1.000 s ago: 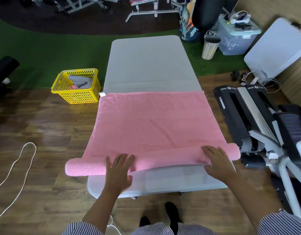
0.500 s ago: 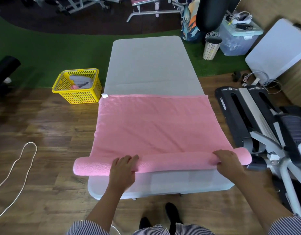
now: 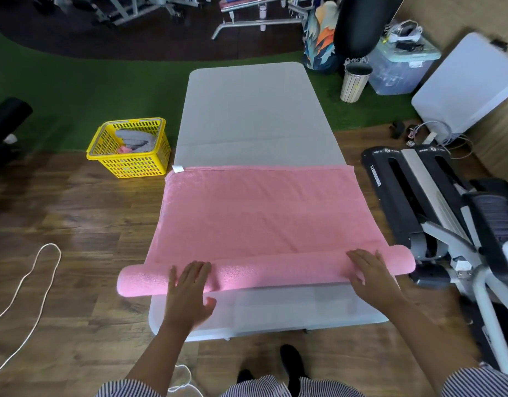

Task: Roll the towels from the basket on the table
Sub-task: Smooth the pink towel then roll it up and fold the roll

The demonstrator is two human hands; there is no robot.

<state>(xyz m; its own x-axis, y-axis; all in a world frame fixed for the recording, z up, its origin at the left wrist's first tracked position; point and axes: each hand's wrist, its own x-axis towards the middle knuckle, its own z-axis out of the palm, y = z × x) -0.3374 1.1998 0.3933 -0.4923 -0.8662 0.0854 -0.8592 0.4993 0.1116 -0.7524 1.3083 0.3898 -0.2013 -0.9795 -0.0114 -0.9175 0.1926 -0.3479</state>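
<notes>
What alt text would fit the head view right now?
Seen from above, a person's left hand and right hand rest flat on the rolled near end of a pink towel, still mostly spread across a grey table. A yellow basket holding more towels sits on the floor to the left.

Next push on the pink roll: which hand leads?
Probably neither alone. Left hand and right hand both lie flat on the pink towel roll. The roll's left end overhangs the table more, so left slightly.
</notes>
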